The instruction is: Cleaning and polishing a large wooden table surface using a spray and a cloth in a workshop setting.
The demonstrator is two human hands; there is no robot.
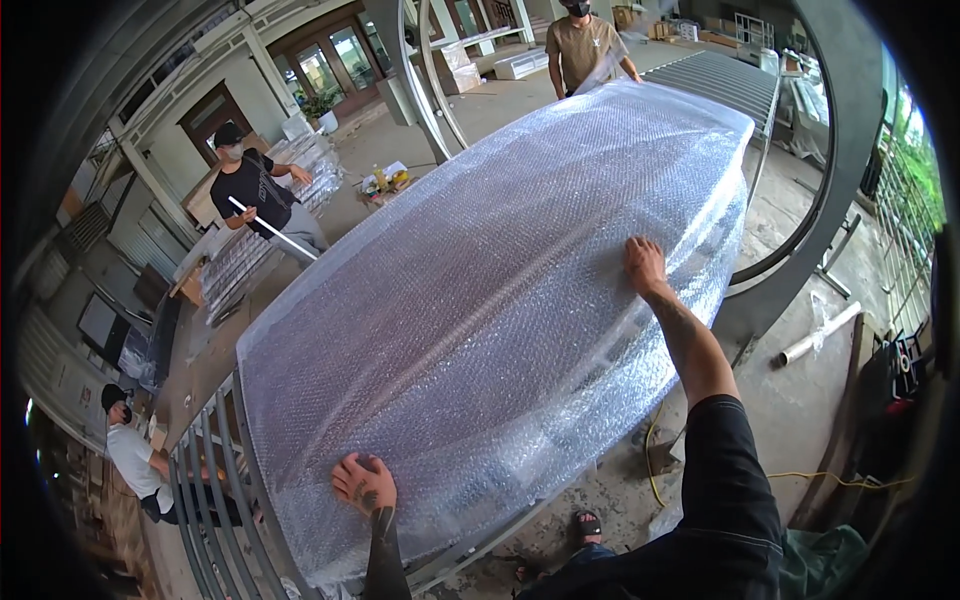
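Bubble wrap (480, 290) covered a long panel; left hand (362, 485) at 6 o'clock clutched it, right hand (645, 265) at 3 o'clock pressed open-palmed.

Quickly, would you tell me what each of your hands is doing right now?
Left hand: fingers curled, pressing on the near end of the bubble wrap sheet.
Right hand: open, flat on the bubble wrap, holding nothing.

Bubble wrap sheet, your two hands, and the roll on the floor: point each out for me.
bubble wrap sheet (500, 290), head view, middle of its top surface.
left hand (363, 483), head view, back of the hand, on the wrap's near edge.
right hand (644, 264), head view, back of the hand, flat on the wrap.
roll (818, 335), head view, mid-length.
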